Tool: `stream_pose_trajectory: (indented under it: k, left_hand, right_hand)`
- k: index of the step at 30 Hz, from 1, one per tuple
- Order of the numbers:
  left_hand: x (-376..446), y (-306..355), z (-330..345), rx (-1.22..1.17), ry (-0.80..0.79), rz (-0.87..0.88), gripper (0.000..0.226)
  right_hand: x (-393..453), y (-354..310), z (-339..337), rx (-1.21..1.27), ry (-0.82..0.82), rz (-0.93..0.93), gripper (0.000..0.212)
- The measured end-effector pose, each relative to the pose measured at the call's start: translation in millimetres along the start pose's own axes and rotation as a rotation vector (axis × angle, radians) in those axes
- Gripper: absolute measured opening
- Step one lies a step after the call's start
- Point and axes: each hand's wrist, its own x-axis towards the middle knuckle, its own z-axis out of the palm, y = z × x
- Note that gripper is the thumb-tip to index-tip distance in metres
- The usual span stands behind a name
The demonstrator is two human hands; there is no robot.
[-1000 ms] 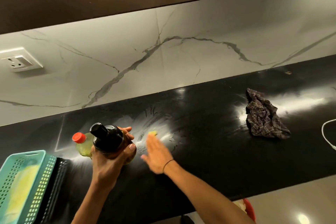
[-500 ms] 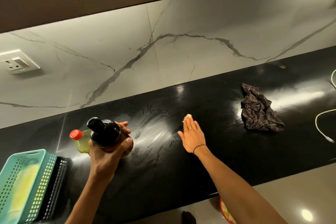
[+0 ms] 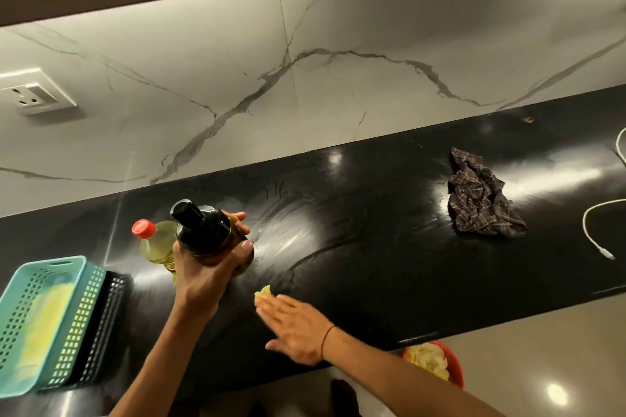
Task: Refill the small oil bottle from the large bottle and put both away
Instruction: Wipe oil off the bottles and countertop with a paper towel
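The left hand (image 3: 200, 284) was wrapped around the small oil bottle (image 3: 211, 240), fingers and thumb curled about its dark body, holding it lifted above the black counter (image 3: 389, 247) with its black spout cap on and tilted toward the wall. Just behind that small bottle, on its far-left side, stood the large bottle (image 3: 154, 244), upright on the counter with its red cap in place and pale yellow oil showing inside. In front of the small bottle and a little to its right, the right hand (image 3: 294, 325) lay flat with fingers straight and together, pressing a small yellow-green cloth (image 3: 263, 290) against the counter; only a corner of the cloth showed past the fingertips. Smeared streaks shone on the counter beside the small bottle. With both caps on, the pouring seemed finished, and the step in hand looked like wiping up spilled oil while the small bottle was kept clear of the wet patch. The next move would likely call for finishing the wipe, letting go of the cloth, and then carrying both bottles to their storage place, which the view did not show. Well to the right of the small bottle lay a crumpled checked rag (image 3: 481, 200); to its left sat a teal basket (image 3: 84, 284).
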Motion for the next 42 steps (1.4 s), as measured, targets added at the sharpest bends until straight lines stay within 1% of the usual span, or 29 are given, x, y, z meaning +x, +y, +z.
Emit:
stream_pose_trajectory:
  k: [1, 3, 5, 7, 10, 12, 13, 14, 16, 18, 20, 21, 23, 25, 27, 30, 32, 34, 37, 38, 39, 40, 42]
  left_hand:
    - [0.0, -0.3, -1.0, -0.001, 0.004, 0.006, 0.035]
    - [0.5, -1.1, -2.3, -0.009, 0.011, 0.009, 0.034]
    - [0.1, -3.5, -3.2, -0.003, 0.011, 0.004, 0.034]
    - [-1.5, -5.5, -4.2, -0.003, 0.006, -0.002, 0.035]
    - [-3.9, -10.0, -5.8, -0.001, 0.019, -0.002, 0.037]
    - [-5.8, -14.2, -6.1, 0.006, 0.032, -0.013, 0.039]
    - [-6.8, -16.8, -6.7, 0.011, 0.034, -0.023, 0.042]
    - [-7.2, -18.9, -7.0, 0.016, 0.037, -0.035, 0.043]
    - [-7.0, -24.1, -7.3, 0.019, 0.038, -0.053, 0.041]
    - [-6.5, -27.0, -6.3, 0.014, 0.039, -0.070, 0.037]
    - [-5.3, -30.8, -6.4, 0.010, 0.038, -0.088, 0.039]
    - [-4.5, -32.7, -6.7, 0.009, 0.040, -0.104, 0.040]
    - [-2.0, -37.3, -8.7, -0.001, 0.055, -0.139, 0.040]
    - [0.1, -43.9, -11.7, -0.019, 0.074, -0.166, 0.044]
    - [0.3, -53.4, -15.8, -0.036, 0.083, -0.200, 0.047]
    - [-2.8, -71.8, -20.7, -0.015, 0.075, -0.256, 0.052]
    - [-5.5, -84.2, -20.2, 0.004, 0.068, -0.297, 0.051]
    - [-7.7, -97.7, -19.2, 0.027, 0.069, -0.338, 0.049]
    - [-7.4, -118.0, -14.7, 0.043, 0.104, -0.429, 0.055]
    - [-5.9, -123.7, -12.6, 0.039, 0.117, -0.448, 0.057]
    - [-3.7, -128.8, -10.3, 0.039, 0.128, -0.459, 0.057]
    - [-1.0, -134.9, -8.2, 0.044, 0.137, -0.467, 0.057]
    - [5.4, -144.3, -4.8, 0.038, 0.151, -0.479, 0.054]
  right_hand:
    - [-9.0, 17.4, -3.7, -0.020, 0.024, 0.048, 0.074]
    - [-24.5, 62.3, -13.2, -0.046, 0.058, 0.225, 0.074]
    - [-42.6, 104.1, -24.5, -0.057, 0.054, 0.478, 0.076]
    - [-62.0, 128.7, -26.9, -0.026, 0.071, 0.729, 0.076]
    - [-73.0, 120.8, -20.3, 0.032, 0.162, 1.040, 0.076]
    - [-58.5, 92.5, -14.2, 0.115, 0.217, 1.167, 0.078]
    - [-45.7, 75.9, -11.0, 0.153, 0.240, 1.165, 0.079]
    - [-31.0, 58.4, -9.1, 0.180, 0.249, 1.109, 0.079]
    - [-4.8, 20.9, -2.0, 0.187, 0.196, 0.879, 0.080]
    - [10.0, -19.0, 4.9, 0.166, 0.101, 0.576, 0.081]
    - [11.3, -49.9, 10.2, 0.107, 0.021, 0.282, 0.078]
    - [8.3, -58.0, 14.3, 0.075, 0.007, 0.183, 0.076]
    - [-3.4, -55.7, 17.6, 0.054, 0.009, 0.104, 0.073]
    - [-18.8, -31.9, 16.9, 0.026, 0.030, 0.123, 0.070]
    - [-35.8, 5.3, 9.9, 0.000, 0.060, 0.223, 0.069]
    - [-68.4, 66.0, -6.8, -0.048, 0.091, 0.501, 0.071]
    - [-92.7, 92.6, -10.7, -0.036, 0.129, 0.717, 0.071]
    - [-105.0, 99.9, -8.3, 0.003, 0.176, 0.928, 0.069]
    - [-87.0, 74.1, -1.9, 0.104, 0.254, 1.187, 0.073]
    - [-73.4, 60.4, -0.7, 0.139, 0.285, 1.223, 0.075]
    - [-57.5, 46.2, 2.1, 0.171, 0.311, 1.213, 0.076]
    - [-41.4, 30.5, 3.8, 0.197, 0.315, 1.153, 0.076]
    - [-10.2, -4.9, 10.3, 0.195, 0.241, 0.916, 0.076]
